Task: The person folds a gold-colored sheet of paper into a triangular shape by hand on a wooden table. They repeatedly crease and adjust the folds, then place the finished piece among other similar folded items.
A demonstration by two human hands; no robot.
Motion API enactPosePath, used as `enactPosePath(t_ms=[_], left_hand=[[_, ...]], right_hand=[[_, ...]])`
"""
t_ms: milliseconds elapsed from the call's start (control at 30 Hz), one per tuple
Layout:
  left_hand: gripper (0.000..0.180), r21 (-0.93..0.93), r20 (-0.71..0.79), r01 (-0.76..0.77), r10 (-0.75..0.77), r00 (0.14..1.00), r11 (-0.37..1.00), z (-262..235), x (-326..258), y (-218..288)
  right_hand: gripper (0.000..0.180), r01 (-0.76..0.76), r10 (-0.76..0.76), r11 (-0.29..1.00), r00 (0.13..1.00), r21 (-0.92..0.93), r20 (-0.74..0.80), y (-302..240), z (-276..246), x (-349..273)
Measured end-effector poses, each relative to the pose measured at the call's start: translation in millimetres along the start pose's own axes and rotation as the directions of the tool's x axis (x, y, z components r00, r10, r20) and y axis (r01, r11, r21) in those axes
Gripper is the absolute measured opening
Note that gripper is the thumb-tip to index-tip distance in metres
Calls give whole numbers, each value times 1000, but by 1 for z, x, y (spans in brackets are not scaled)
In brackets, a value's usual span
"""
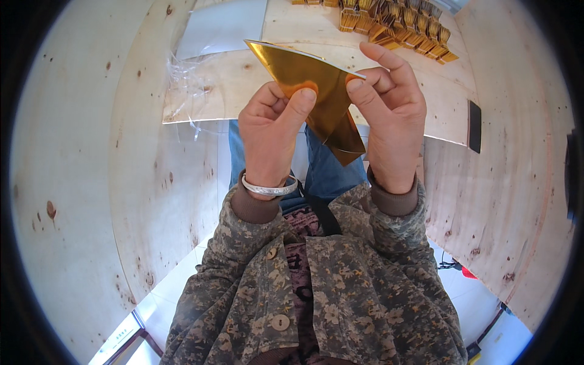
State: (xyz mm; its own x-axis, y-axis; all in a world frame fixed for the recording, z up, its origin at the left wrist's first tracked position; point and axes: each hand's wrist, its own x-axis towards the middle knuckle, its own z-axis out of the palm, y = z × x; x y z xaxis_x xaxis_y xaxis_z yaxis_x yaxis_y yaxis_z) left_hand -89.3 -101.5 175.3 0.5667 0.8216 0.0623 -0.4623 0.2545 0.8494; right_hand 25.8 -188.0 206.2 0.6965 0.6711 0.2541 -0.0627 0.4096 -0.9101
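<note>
A sheet of shiny gold foil paper (319, 85) is held up between my two hands, above my lap and the near edge of the table. It is partly folded, with a pale edge along the top and a narrower flap hanging down on the right. My left hand (277, 121) pinches its lower left side, thumb on the front. Near the upper right corner, my right hand (389, 103) grips it between thumb and fingers, the index finger raised. The fingertips behind the paper are hidden.
Rows of folded gold paper pieces (395, 24) lie at the back right of the wooden table (292, 64). A pale sheet (222, 27) rests at the back left, beside crumpled clear plastic (188, 79). A black strip (474, 126) sits at the table's right edge. Wooden panels rise on both sides.
</note>
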Motion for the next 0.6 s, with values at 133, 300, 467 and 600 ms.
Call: enactPosePath(t_ms=[133,300,467,600], left_hand=[[15,-3,-7,-20,20,1000,1000,5,-4,6],[14,17,-47,-15,15,999,1000,11,-8,10],[13,20,-34,-12,13,999,1000,12,-11,12],[13,29,-33,-3,4,999,1000,13,-14,14]], right_hand=[[39,-20,20,999,1000,27,-11,-5,2,-1],[37,15,-15,1000,999,-7,-37,-7,2,-4],[36,97,-111,982,991,-165,-76,-6,4,-7],[36,112,-128,976,989,-187,-75,-7,5,-8]])
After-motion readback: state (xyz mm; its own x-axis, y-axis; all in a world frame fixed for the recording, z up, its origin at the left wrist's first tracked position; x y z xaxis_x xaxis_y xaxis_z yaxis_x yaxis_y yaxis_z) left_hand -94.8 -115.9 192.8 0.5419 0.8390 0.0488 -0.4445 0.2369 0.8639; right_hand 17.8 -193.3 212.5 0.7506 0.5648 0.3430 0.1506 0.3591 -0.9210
